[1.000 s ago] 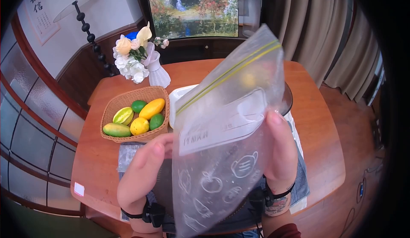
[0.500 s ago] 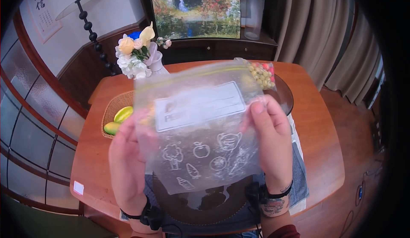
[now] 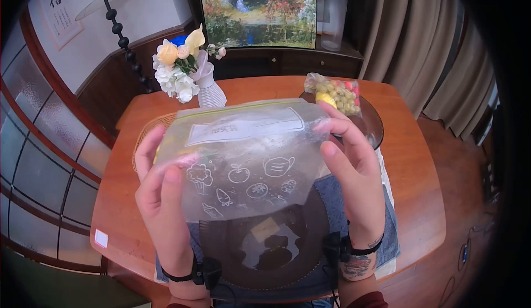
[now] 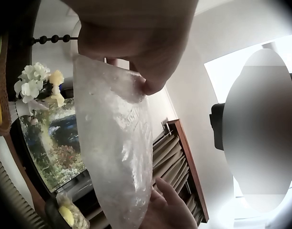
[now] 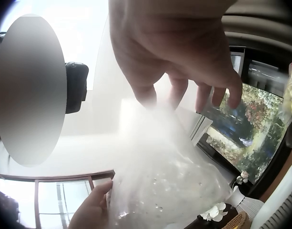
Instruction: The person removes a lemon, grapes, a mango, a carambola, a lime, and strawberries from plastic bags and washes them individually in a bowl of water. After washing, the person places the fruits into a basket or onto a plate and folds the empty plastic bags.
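Note:
A translucent zip bag point(image 3: 243, 158) hangs between my two hands, with a white label and white line drawings of foods on its front. Its green zip edge tilts away from me. At the bag's left side, my left hand point(image 3: 166, 203) holds it, a fingertip showing pink through the plastic. My right hand point(image 3: 357, 178) grips the upper right corner with its fingertips, thumb raised toward me. In the right wrist view, the cloudy bag point(image 5: 160, 167) hangs from the fingers, its plastic bulging. Below it, a dark brown round plate point(image 3: 318, 219) lies on the table.
A wicker basket point(image 3: 142, 134) is mostly hidden behind the bag. Behind it stands a white vase point(image 3: 211, 89) of flowers. A clear bag of grapes point(image 3: 345, 98) sits on a dark round tray point(image 3: 373, 120) at back right. Blue cloth point(image 3: 387, 225) lies under the plate.
The bag has swung from a steep slant to face me squarely, then dropped lower with its top tipped back. Both hands have shifted on its sides; the bag of grapes has come into sight.

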